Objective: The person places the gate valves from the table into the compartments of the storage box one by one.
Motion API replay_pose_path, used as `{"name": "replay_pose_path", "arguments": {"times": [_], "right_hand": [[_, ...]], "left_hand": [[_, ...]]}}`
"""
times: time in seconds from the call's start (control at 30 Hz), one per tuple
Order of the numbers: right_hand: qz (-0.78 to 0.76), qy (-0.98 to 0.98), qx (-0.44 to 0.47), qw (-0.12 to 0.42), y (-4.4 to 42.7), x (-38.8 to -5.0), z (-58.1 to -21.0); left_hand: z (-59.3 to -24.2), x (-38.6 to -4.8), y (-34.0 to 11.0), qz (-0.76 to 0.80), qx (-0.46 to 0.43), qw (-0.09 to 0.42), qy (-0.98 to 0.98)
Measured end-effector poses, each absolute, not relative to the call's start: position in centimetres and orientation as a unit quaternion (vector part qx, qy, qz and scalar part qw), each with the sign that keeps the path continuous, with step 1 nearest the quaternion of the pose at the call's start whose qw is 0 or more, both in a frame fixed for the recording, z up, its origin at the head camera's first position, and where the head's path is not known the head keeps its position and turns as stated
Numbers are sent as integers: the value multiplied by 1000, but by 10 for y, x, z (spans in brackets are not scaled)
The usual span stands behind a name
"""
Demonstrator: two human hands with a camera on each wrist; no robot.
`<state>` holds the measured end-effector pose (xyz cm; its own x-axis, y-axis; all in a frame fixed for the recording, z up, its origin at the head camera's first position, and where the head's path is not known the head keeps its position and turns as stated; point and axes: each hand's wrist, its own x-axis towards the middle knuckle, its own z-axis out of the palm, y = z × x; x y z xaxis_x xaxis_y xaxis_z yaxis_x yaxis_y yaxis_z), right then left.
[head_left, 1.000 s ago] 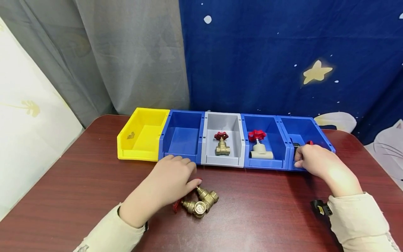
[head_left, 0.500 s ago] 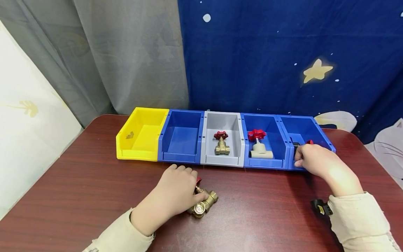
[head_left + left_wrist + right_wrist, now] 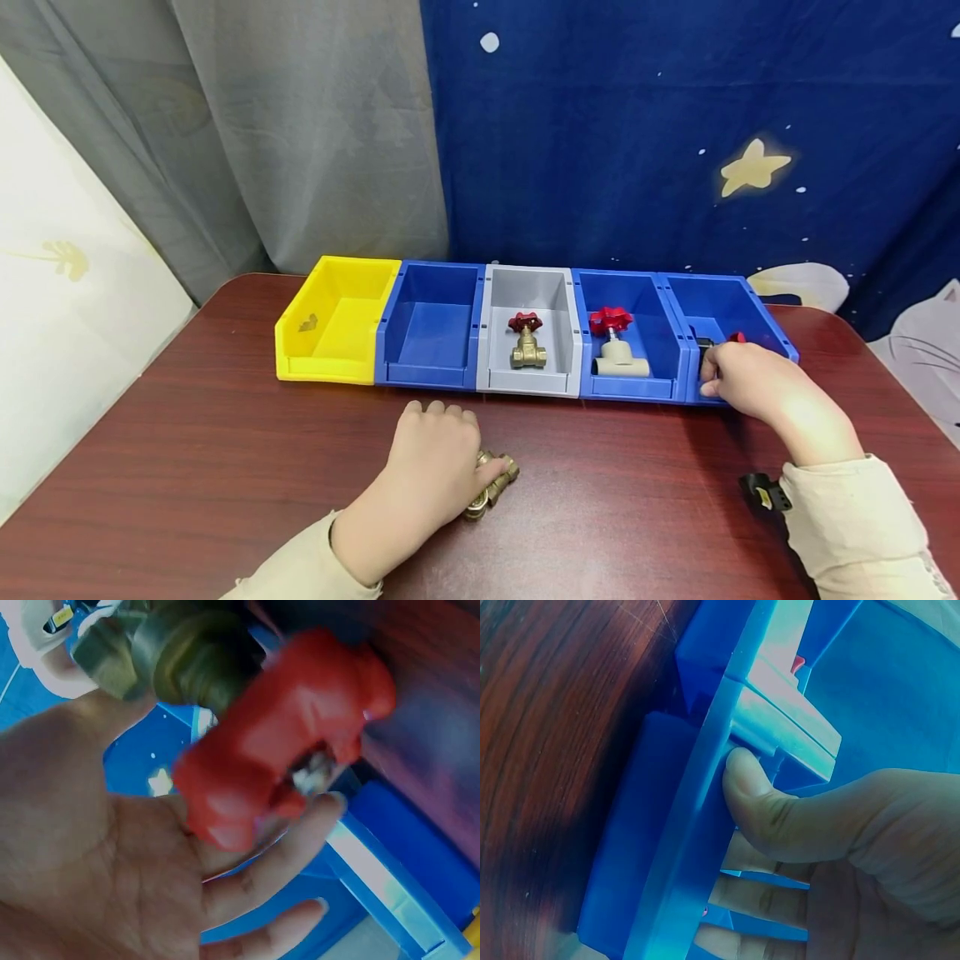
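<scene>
My left hand arches over brass gate valves lying on the table, largely covering them. The left wrist view shows a red handwheel and greenish-brass valve body in front of the palm. The visible fingers there are extended and loose, and the thumb tip is hidden. My right hand grips the front lip of the far-right blue bin. Its thumb presses on the rim while the other fingers reach behind the lip. Inside that bin, a dark object and a bit of red show beside the hand.
Left of that bin stand a blue bin with a cream valve, a grey bin with a brass valve, another blue bin and a yellow bin. Curtains hang behind the table.
My left hand has moved right and toward me over the brass valves, covering more of them and their red handwheels. My right hand has stayed at the far-right bin.
</scene>
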<state>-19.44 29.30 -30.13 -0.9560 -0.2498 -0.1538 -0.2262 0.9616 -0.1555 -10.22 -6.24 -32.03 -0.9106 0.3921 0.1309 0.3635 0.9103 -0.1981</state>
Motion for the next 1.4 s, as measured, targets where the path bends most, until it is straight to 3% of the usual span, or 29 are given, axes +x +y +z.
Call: {"name": "replay_pose_path", "arguments": {"times": [1.4], "right_hand": [[-70, 988, -118, 77, 290, -194, -304]], "left_hand": [[-327, -103, -40, 96, -162, 6, -982]]}}
